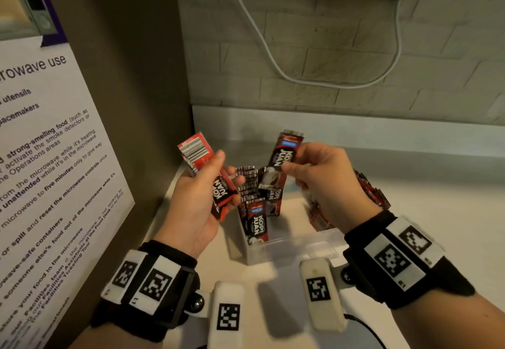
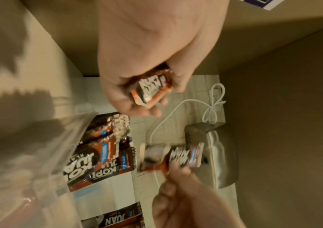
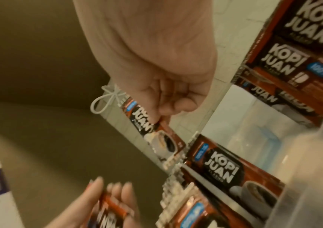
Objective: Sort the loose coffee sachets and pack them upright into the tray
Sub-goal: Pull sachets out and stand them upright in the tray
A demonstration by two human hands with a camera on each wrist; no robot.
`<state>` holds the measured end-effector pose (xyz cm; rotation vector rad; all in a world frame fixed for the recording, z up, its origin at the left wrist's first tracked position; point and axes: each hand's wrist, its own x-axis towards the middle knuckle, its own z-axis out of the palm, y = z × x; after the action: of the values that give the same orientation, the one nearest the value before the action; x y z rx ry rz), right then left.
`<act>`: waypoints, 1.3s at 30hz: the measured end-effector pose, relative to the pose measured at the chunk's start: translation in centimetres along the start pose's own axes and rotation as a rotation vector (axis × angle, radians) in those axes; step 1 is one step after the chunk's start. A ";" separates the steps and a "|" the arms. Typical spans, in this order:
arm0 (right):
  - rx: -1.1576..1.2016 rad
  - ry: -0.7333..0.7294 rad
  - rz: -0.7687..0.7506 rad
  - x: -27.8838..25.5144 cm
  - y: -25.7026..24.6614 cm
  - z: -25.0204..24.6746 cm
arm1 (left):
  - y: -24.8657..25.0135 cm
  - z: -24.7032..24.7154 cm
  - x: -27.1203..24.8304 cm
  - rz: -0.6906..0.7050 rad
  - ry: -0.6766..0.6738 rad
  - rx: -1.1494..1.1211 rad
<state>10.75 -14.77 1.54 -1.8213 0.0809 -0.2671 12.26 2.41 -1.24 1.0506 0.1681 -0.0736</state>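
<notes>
My left hand (image 1: 203, 192) grips a small stack of red-and-black coffee sachets (image 1: 207, 173), barcode side up, left of the clear plastic tray (image 1: 287, 247). The same stack (image 2: 148, 91) shows in its curled fingers in the left wrist view. My right hand (image 1: 317, 176) pinches a single sachet (image 1: 284, 151) upright above the tray; the right wrist view shows this sachet (image 3: 156, 135) under thumb and fingers. Several sachets (image 1: 254, 212) stand upright in the tray's left part, and a few more (image 1: 319, 217) lean at its right side.
A pile of loose sachets (image 1: 371, 190) lies on the white counter (image 1: 410, 225) behind my right wrist. A brown cabinet side with a microwave notice (image 1: 49, 157) walls off the left. Brick wall with a white cable (image 1: 273, 58) stands behind; a steel appliance (image 2: 215, 154) hangs overhead.
</notes>
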 end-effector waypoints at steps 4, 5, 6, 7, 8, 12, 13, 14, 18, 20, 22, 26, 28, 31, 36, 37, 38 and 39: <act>-0.066 0.051 0.204 1.3 2.0 -1.1 | -0.5 -1.3 0.8 -0.030 0.162 -0.028; -0.090 0.012 0.268 1.4 2.4 -1.0 | -0.8 -1.6 1.0 -0.051 0.187 -0.016; -0.102 -0.029 0.324 1.4 2.7 -0.8 | -1.0 -1.8 1.1 -0.077 0.205 0.001; -0.103 -0.066 0.366 1.4 3.0 -0.5 | -1.4 -1.9 1.2 -0.104 0.215 0.017; -0.105 -0.096 0.394 1.4 3.3 -0.2 | -1.6 -2.0 1.2 -0.133 0.218 0.025; -0.164 -0.107 0.408 1.7 4.4 1.0 | -2.4 -2.0 1.0 -0.223 0.235 0.028; -0.166 -0.091 0.407 1.8 4.6 1.1 | -2.6 -2.0 1.0 -0.234 0.242 0.029; -0.158 -0.076 0.404 1.9 4.7 1.2 | -2.6 -2.0 1.0 -0.244 0.247 0.027; -0.115 -0.038 0.393 2.1 5.2 1.4 | -2.6 -1.9 0.9 -0.271 0.262 0.015; -0.112 -0.028 0.384 2.2 5.3 1.4 | -2.5 -1.8 0.8 -0.279 0.265 0.014; -0.120 -0.023 0.378 2.3 5.4 1.4 | -2.5 -1.7 0.7 -0.285 0.266 0.017; -0.120 -0.019 0.380 2.5 5.7 1.5 | -2.6 -1.5 0.5 -0.295 0.255 0.018; -0.116 -0.017 0.379 2.6 5.8 1.5 | -2.6 -1.5 0.5 -0.299 0.247 0.016; -0.114 -0.020 0.380 2.6 6.0 1.6 | -2.6 -1.6 0.5 -0.302 0.244 0.018; -0.101 -0.031 0.375 2.7 6.1 1.6 | -2.5 -1.6 0.5 -0.331 0.239 0.030; -0.099 -0.031 0.374 2.7 6.2 1.5 | -2.5 -1.6 0.5 -0.334 0.239 0.028; -0.097 -0.030 0.371 2.6 6.2 1.5 | -2.4 -1.6 0.5 -0.334 0.238 0.026; -0.095 -0.030 0.367 2.6 6.3 1.5 | -2.3 -1.7 0.6 -0.334 0.232 0.020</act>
<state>14.17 -15.55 -4.49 -1.8640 0.4078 0.0235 12.36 2.78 -4.20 1.0415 0.5538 -0.2558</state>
